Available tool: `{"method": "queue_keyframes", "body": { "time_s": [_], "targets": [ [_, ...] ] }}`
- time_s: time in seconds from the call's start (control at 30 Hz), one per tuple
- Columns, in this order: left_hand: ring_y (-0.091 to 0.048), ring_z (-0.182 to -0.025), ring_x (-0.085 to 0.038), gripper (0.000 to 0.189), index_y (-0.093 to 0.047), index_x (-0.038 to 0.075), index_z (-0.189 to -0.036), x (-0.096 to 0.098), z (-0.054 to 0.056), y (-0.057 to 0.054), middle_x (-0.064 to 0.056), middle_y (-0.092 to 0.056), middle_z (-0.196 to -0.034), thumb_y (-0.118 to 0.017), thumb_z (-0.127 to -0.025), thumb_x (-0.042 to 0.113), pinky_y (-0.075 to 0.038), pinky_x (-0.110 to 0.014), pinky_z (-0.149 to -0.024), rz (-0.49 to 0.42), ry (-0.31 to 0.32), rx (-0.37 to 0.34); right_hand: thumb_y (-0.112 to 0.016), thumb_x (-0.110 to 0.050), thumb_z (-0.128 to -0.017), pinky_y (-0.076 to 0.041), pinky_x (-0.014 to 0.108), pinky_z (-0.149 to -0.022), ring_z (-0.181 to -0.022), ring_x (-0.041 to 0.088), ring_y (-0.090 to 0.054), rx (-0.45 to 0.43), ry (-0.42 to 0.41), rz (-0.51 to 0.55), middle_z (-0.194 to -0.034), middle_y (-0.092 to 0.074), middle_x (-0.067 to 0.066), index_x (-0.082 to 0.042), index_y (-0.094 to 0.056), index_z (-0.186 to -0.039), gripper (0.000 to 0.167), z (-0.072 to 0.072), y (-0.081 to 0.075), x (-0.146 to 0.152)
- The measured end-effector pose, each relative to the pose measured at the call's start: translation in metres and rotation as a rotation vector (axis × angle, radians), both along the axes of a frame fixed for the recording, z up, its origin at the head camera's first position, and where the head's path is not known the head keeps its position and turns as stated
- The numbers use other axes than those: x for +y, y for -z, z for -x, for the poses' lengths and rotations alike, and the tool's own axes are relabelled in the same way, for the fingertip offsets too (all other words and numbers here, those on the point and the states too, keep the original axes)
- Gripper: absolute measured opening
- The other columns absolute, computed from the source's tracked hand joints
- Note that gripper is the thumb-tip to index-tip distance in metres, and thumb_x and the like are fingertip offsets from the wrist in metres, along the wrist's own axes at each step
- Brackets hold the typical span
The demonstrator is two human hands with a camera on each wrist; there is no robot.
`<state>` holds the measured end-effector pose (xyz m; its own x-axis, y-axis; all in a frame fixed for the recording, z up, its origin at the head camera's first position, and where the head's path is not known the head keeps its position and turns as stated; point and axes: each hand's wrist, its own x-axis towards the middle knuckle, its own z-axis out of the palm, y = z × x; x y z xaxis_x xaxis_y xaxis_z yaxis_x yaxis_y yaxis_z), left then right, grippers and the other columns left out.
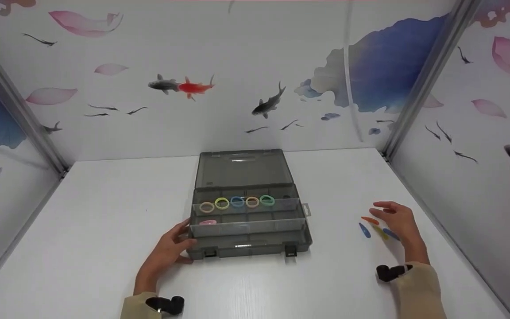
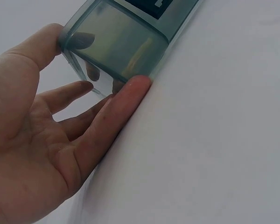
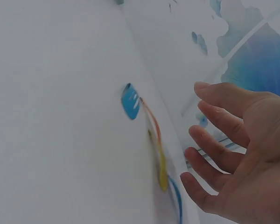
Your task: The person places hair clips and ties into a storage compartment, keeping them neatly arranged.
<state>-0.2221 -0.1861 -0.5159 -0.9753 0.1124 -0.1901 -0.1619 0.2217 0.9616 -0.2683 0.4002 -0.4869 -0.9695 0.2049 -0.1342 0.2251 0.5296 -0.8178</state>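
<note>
A grey translucent storage box (image 1: 255, 250) lies with its lid (image 1: 242, 170) raised at the back. My left hand (image 1: 166, 248) grips its front left corner; in the left wrist view the thumb rests at the upper edge, the little finger low along the bottom. Several coloured hair ties (image 1: 222, 204) sit in the compartments, with a pink hair clip (image 1: 208, 222) in a nearer one. My right hand (image 1: 399, 221) hovers by loose snap hair clips, fingers spread and holding nothing: an orange clip (image 1: 370, 220), a yellow clip (image 1: 381, 232), a blue clip (image 3: 130, 101) and another blue clip (image 1: 390, 234), partly covered by the hand.
The white table (image 1: 255, 288) is bounded by a printed back wall (image 1: 237, 124) and side panels with metal corner posts (image 1: 430, 79). A clear latch tab (image 1: 307, 209) sticks out on the box's right side.
</note>
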Motion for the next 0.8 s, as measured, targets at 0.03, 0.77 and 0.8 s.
{"method": "queue_keyframes", "body": {
  "time_s": [0.03, 0.77, 0.8],
  "targets": [
    [-0.052, -0.132, -0.041, 0.072, -0.033, 0.016, -0.157, -0.0002, 0.0002, 0.0002, -0.020, -0.040, -0.156, -0.066, -0.094, 0.015, -0.063, -0.044, -0.077, 0.001, 0.002, 0.001, -0.067, -0.047, -0.093, -0.038, 0.052, -0.112, -0.137, 0.041, -0.039, -0.013, -0.002, 0.004, -0.151, -0.040, 0.027, -0.002, -0.053, -0.143, 0.068, 0.0000, 0.0025, 0.0010],
    [-0.056, -0.128, -0.037, 0.070, -0.035, 0.015, -0.157, 0.0003, -0.0028, -0.0007, -0.019, -0.041, -0.155, -0.067, -0.094, 0.016, -0.063, -0.041, -0.074, 0.031, -0.012, 0.023, -0.070, -0.023, -0.092, -0.041, 0.053, -0.108, -0.133, 0.046, -0.041, -0.090, -0.060, -0.089, -0.150, -0.039, 0.034, 0.004, -0.058, -0.135, 0.051, -0.0025, 0.0077, 0.0052],
    [-0.056, -0.128, -0.038, 0.070, -0.035, 0.015, -0.157, 0.0004, -0.0029, -0.0008, -0.019, -0.041, -0.155, -0.067, -0.094, 0.016, -0.063, -0.041, -0.074, 0.031, -0.011, 0.023, -0.070, -0.022, -0.092, -0.041, 0.055, -0.109, -0.134, 0.047, -0.041, -0.090, -0.058, -0.097, -0.151, -0.038, 0.034, 0.004, -0.059, -0.133, 0.050, -0.0026, 0.0073, 0.0046]
  ]
}}
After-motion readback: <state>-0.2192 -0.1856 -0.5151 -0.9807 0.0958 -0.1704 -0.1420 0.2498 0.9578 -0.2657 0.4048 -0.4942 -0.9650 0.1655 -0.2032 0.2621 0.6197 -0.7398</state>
